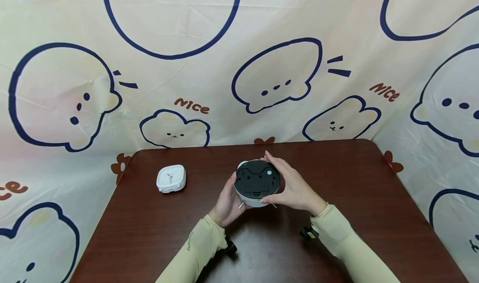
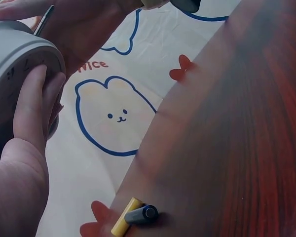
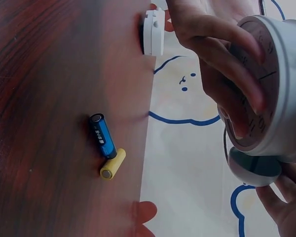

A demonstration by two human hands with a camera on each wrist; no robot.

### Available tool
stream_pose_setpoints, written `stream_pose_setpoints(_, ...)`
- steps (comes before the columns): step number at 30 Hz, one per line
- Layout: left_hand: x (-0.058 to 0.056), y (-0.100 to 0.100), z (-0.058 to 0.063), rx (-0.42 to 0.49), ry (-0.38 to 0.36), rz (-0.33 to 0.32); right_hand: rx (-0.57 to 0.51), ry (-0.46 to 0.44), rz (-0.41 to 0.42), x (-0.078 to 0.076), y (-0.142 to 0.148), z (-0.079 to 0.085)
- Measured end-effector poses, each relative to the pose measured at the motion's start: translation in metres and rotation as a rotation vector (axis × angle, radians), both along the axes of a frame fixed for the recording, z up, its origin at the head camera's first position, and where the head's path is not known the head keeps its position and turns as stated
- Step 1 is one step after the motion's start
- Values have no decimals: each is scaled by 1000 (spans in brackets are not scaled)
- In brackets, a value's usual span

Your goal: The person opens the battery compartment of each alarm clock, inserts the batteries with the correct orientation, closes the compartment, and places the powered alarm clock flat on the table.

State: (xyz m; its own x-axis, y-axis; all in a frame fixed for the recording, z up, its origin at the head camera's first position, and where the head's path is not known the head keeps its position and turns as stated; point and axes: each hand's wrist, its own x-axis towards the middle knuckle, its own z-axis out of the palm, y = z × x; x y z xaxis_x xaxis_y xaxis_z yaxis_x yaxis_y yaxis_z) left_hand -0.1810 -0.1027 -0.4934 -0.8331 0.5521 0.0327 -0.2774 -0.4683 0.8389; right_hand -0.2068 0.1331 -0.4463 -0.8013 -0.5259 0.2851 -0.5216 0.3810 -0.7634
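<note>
A round white twin-bell alarm clock [image 1: 258,179] is held above the table, its black back turned up toward the head view. My left hand [image 1: 229,204] grips it from the left and below; in the right wrist view, the left fingers [image 3: 232,64] spread over the dial. My right hand [image 1: 295,187] holds the opposite edge between thumb and fingers. Its fingertips touch a bell [image 3: 254,168] in the right wrist view. A thin metal leg [image 2: 44,20] sticks out near the right hand in the left wrist view. The back's lower panel looks like a battery cover.
A blue battery [image 3: 103,136] and a yellow battery [image 3: 113,164] lie touching on the brown table [image 1: 149,241], hidden in the head view. A small white square clock [image 1: 171,178] stands at the left. A patterned cloth [image 1: 209,79] hangs behind the table.
</note>
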Motion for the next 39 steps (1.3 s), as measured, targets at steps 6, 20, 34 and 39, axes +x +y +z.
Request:
stream_pose_setpoints(6, 0, -1, 3, 26, 9, -42, -9, -3, 4, 1, 2, -1)
stream_pose_setpoints(20, -2, -3, 0, 110, 51, -16, 4, 55, 39, 4, 1, -1)
stream_pose_setpoints(34, -5, -5, -10, 116, 77, 14, 51, 147, 42, 9, 1, -6)
stream_pose_setpoints(39, -6, -6, -10, 125, 87, 11, 51, 182, 42, 9, 0, -8)
